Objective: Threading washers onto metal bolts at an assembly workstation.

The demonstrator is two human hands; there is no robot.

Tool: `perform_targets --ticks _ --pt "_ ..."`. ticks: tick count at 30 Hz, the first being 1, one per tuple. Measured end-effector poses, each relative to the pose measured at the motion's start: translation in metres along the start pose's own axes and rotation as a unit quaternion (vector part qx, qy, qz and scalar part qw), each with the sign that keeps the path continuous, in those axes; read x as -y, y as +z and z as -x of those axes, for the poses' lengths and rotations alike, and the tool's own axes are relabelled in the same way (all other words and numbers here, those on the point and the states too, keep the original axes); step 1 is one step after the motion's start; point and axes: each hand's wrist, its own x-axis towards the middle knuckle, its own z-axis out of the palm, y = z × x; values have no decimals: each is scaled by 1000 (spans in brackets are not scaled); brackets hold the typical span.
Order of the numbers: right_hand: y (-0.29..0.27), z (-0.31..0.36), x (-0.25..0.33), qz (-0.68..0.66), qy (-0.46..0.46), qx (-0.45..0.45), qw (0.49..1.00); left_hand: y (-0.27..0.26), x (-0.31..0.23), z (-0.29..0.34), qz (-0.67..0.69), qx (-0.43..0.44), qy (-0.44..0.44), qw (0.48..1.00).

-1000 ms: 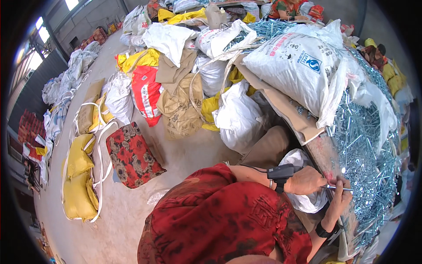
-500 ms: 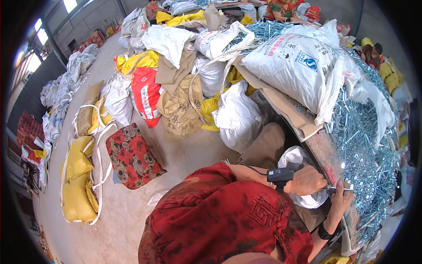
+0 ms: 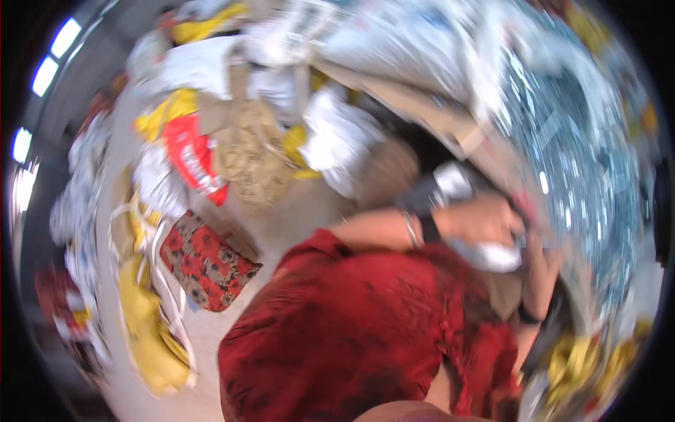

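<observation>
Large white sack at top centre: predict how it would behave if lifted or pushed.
The large white sack is probably heavy, since it bulges as if filled. Its skin is likely floppy, given the loose folds at its right end. Lying broad and low, it seems unlikely to roll.

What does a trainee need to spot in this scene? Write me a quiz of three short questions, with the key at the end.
1. Multiple choice: what pattern covers the cushion on the floor?
A) stripes
B) flowers
C) dots

2. True or false: the left hand and the right hand are close together, beside the heap of metal pieces.

3. Fill in the colour: the red-and-white sack sits between a white sack and a ___ one.

Key: 1. B. 2. True, though blur hides what the fingers hold. 3. Brown.
</observation>
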Motion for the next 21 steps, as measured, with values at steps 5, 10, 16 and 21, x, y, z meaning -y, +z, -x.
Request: perform_targets --ticks 5,10,16,21 --pt "44 -43 -15 50 -48 -42 997 -30 28 9 10 4 -169 985" --pt "44 -39 -77 292 -9 28 956 -14 101 33 81 -64 -311 945" --pt "27 -7 -83 377 119 291 871 -22 115 62 -154 -22 -286 945" --pt "17 -10 -123 230 154 106 955 10 113 46 -421 119 -311 844"
